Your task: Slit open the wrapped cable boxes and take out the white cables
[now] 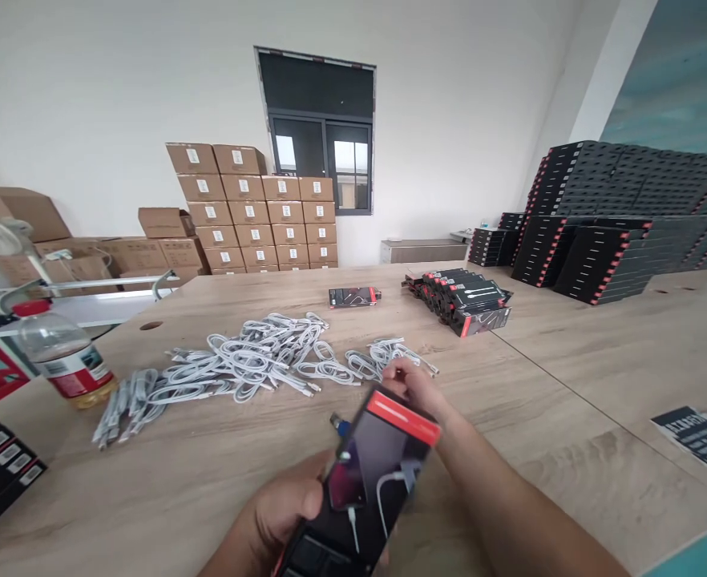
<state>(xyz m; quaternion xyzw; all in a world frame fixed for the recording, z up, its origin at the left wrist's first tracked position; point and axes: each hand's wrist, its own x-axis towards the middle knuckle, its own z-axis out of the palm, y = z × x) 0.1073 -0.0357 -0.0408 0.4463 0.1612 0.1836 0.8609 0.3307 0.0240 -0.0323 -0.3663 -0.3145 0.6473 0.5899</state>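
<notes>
My left hand (290,501) is closed around a black cable box (365,481) with a red band, held tilted in front of me. The box front pictures a phone and a white cable. Just beyond its top end is my right hand (414,385), fingers curled in and partly hidden by the box; whether something is between them I cannot make out. Close past those fingers lies a small group of grey-white coiled cables (383,357). A larger pile of such cables (251,353) spreads to the left. A small blue object with a metal end (340,425) shows behind the box.
One flat black box (353,297) lies mid-table, with a heap of similar boxes (462,296) to its right. Tall stacks of black boxes (594,260) stand at the right. A red-capped bottle (68,361) is at left. A printed card (699,441) lies at right; cartons (251,212) stand behind.
</notes>
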